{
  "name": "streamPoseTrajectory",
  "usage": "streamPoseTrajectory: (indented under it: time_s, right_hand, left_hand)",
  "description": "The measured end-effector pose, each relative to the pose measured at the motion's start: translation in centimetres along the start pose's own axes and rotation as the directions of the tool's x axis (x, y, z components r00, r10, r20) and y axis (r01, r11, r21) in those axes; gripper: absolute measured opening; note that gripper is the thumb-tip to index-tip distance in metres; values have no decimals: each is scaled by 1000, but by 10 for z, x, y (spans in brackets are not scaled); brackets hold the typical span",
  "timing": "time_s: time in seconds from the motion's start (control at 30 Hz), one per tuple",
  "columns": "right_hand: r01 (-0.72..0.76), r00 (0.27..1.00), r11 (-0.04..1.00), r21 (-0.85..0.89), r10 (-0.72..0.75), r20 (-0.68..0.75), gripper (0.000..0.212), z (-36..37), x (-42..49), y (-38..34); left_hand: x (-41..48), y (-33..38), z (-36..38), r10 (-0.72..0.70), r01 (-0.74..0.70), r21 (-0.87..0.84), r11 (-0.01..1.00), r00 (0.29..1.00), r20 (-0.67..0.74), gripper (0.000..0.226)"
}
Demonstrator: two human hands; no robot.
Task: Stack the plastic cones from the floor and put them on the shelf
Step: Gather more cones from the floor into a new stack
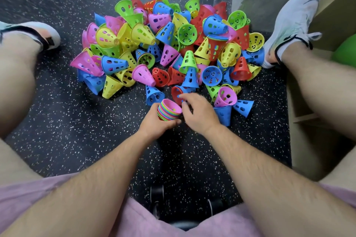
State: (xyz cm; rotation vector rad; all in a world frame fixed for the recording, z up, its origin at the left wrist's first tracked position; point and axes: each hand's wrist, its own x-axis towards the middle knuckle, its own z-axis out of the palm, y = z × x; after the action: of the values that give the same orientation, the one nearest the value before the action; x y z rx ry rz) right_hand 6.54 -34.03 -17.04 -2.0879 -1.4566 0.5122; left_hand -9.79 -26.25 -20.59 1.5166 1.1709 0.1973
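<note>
Left hand (pixel 157 124): fingers wrapped round a stack (pixel 169 110) of nested cones, many coloured rims showing, pink one innermost, open end facing 1 o'clock. Stack is held low, just off the floor (pixel 77 131).

Right hand (pixel 199 112): just beside the stack at its 3 o'clock, fingers curled onto the rim of a red cone (pixel 175 93) lying at the stack's 12 o'clock. It looks like a pinch (some blur at the fingertips). Red cone not yet nested.

Further out, 12 o'clock: pile (pixel 167 44) of loose cones in pink, yellow, blue, green and red, lying every way up, a few already nested in twos. Far more lie here than in the stack.

At 3 o'clock, a tan wooden unit (pixel 308 140), possibly the shelf; no cones visible on it.

Judgement: early stage. One stack is begun, most of the stacking remains, and shelving hasn't started.
</note>
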Motion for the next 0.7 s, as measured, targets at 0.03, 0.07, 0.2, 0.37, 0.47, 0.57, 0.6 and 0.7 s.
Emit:
streamPoseTrajectory:
  time_s: [0.03, 0.07, 0.2, 0.37, 0.47, 0.57, 0.6, 0.7]
  right_hand:
    - [30, 999, 993, -113, -31, -5, 36, 0, 8, 2]
    - [76, 997, 962, -264, -67, 40, 41, -1, 16, 4]
    - [241, 952, 750, -616, -61, 299, 49, -9, 38, 4]
    - [290, 952, 763, -578, -168, 256, 39, -8, 40, 8]
    - [228, 974, 854, -468, -198, 113, 30, -12, 39, 13]
    - [21, 992, 969, -246, -52, -118, 19, -20, 34, 4]
    - [-27, 988, 987, -156, 2, -157, 22, -23, 29, 0]
    - [-2, 996, 1000, -31, -1, -87, 20, -25, 11, -7]
  left_hand:
    - [1, -1, -2, -1, 1, 0, 1000, 1000, 0, 70]
    - [2, -3, -5, -6, 6, -1, 1000, 1000, 2, 72]
    - [4, -4, -6, -16, 16, -19, 1000, 1000, 11, 72]
    - [2, -3, -6, -19, 20, -21, 1000, 999, 32, 72]
    - [2, -5, -6, -32, 33, -21, 999, 999, 31, 72]
    - [2, -5, -4, -30, 31, -25, 999, 999, 32, 71]
    - [2, -5, -3, -28, 30, -33, 999, 999, 33, 71]
    - [3, 2, 3, -7, 8, -50, 999, 1000, 28, 69]
